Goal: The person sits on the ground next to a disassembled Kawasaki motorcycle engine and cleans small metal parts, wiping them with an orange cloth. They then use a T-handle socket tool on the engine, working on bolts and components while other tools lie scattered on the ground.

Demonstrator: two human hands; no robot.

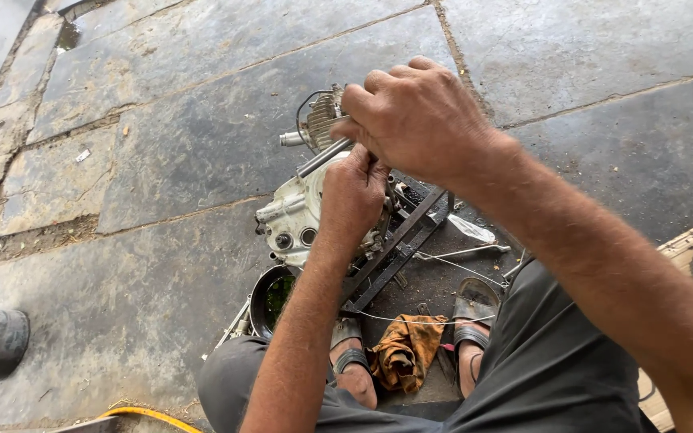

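Both hands work over a pale grey metal engine block (294,212) sitting on a black steel frame (403,236) – the right hand (419,116) grips a slim silver metal rod (324,158), the left hand (353,196) closes just below it – an orange rag (407,349) lies between sandalled feet

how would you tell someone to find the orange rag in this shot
Start at the whitish metal engine casing on its black steel frame on the grey stone floor. Drop to the person's two sandalled feet below it. The crumpled orange cloth rag lies between them, the only soft, bright thing among dark metal parts.
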